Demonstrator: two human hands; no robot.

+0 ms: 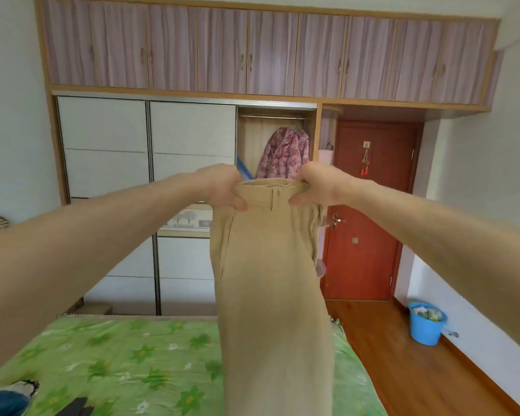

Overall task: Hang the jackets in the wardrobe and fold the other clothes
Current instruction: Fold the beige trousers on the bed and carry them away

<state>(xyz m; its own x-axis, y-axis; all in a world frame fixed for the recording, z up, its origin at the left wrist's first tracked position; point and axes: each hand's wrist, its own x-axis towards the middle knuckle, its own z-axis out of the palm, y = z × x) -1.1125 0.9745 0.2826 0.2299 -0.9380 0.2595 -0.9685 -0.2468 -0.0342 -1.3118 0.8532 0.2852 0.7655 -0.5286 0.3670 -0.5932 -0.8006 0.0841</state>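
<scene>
Bedroom shot, wardrobe [150, 181] straight ahead past the bed [126, 355]. Left hand [222, 187] and right hand [315, 186] each pinch a side of the waistband of some tan trousers [270, 280], fingers curled over the top edge, thumbs in front. They're held up at arm's length and hang straight down over the green flowery bedspread. Behind them, the wardrobe's open section has a pink floral jacket [285, 153] on a hanger. Blue bucket [426, 322] sits on the wood floor by the right wall. Dark stuff at the bottom-left corner, maybe more clothes, hard to tell.
</scene>
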